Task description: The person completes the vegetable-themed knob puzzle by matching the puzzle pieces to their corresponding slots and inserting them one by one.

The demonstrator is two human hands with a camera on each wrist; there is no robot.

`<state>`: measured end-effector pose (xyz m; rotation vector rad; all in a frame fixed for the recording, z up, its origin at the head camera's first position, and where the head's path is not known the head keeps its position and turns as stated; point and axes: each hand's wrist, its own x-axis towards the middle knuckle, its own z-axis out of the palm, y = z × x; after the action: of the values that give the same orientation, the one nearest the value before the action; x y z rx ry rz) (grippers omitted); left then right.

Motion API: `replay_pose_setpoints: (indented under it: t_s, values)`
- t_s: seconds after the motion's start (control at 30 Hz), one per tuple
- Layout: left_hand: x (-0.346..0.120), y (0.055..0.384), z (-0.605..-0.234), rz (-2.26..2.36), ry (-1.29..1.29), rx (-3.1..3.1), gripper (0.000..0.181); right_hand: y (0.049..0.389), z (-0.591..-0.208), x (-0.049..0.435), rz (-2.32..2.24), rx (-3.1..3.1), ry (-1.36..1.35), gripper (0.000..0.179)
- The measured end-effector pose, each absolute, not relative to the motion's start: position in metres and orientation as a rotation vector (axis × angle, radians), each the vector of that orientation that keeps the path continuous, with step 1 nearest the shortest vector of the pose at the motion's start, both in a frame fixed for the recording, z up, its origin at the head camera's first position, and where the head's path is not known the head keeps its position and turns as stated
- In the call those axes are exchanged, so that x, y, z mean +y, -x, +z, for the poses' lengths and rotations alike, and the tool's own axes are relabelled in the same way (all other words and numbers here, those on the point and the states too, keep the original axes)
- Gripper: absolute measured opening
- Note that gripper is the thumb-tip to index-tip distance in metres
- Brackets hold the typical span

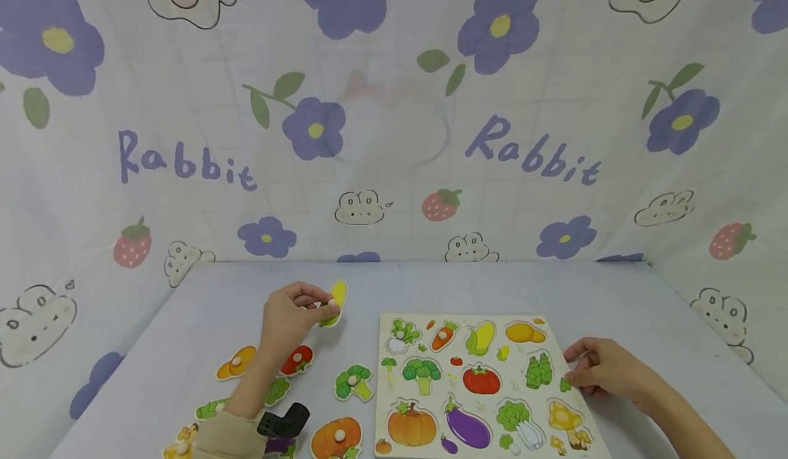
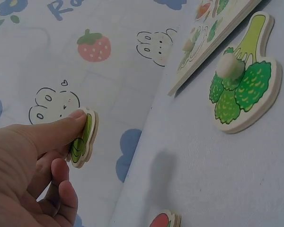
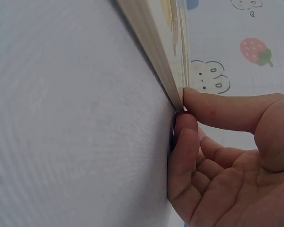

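Note:
My left hand [image 1: 288,321] pinches a wooden corn puzzle piece [image 1: 338,296] between thumb and fingers, raised over the table left of the puzzle board's far corner. In the left wrist view the corn piece [image 2: 89,137] shows edge-on, green side toward the thumb. On the board's right edge, my right hand [image 1: 606,371] grips with its thumb on top and fingers curled at the side. The vegetable puzzle board [image 1: 389,387] lies flat. Knobbed radish [image 1: 401,336] and carrot [image 1: 443,337] pieces sit in its back row; a corn-shaped recess [image 1: 482,339] is beside the carrot.
Loose knobbed pieces lie left of the board: broccoli [image 1: 353,382], pumpkin [image 1: 337,437], tomato [image 1: 298,360] and potato [image 1: 237,363]. More pieces lie near the left forearm, partly hidden by it and a black wrist mount [image 1: 284,421]. A patterned curtain [image 1: 394,172] hangs behind the table.

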<state>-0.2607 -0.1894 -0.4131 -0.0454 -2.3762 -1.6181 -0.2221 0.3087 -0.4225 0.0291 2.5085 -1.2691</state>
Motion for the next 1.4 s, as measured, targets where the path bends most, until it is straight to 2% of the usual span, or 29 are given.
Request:
replay_pose_setpoints:
  t_s: [0.23, 0.5, 0.77, 1.1, 1.4]
  values:
    - [-0.165, 0.257, -0.413, -1.633, 0.134, -2.356, 0.022, 0.222, -0.426, 0.309, -1.266, 2.510, -0.055, 0.040]
    - [-0.112, 0.253, -0.423, -1.668, 0.337, -2.410, 0.021, 0.221, -0.426, 0.314, -1.247, 2.529, -0.049, 0.039]
    - [-0.058, 0.262, -0.417, -1.754, 0.461, -2.371, 0.017, 0.223, -0.423, 0.314, -1.254, 2.533, -0.053, 0.039]
    - [-0.012, 0.270, -0.425, -1.846, 0.364, -2.423, 0.018, 0.224, -0.422, 0.308, -1.259, 2.544, -0.026, 0.037]
    - [0.011, 0.271, -0.432, -1.790, 0.414, -2.448, 0.020, 0.223, -0.424, 0.307, -1.259, 2.555, -0.042, 0.037]
